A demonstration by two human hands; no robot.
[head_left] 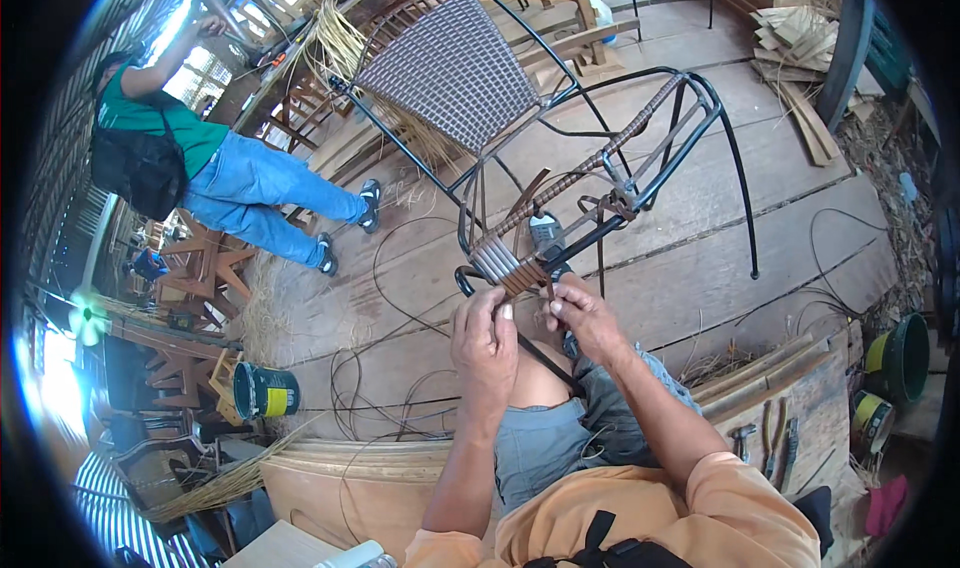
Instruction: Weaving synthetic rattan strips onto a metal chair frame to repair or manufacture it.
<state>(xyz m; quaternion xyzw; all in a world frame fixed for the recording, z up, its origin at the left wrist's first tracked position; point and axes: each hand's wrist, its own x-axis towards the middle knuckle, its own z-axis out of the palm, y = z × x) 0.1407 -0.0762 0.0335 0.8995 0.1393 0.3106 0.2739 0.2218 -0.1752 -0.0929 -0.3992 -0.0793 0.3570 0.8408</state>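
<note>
A dark metal chair frame (735, 178) stands tilted before me, with a grey-brown woven panel (455, 68) at its far left. Close to my hands, flat strands are wound side by side into a wrapped section (505, 263), partly shiny and partly brown. My left hand (487, 346) is closed at the near edge of this section, thumb against its curled fingers; what they hold is hidden. On the right, my right hand (588, 318) pinches a brown strand (549, 290) beside the wrapping. Loose strand ends (600, 206) stick out above.
Thin cane coils (350, 398) lie on the plank floor. A person in a green shirt (180, 118) stands at the far left. Buckets (266, 390) stand on both sides. A hammer (742, 440) and pliers (775, 436) lie on a board at the right. Wood pieces (795, 43) are stacked behind.
</note>
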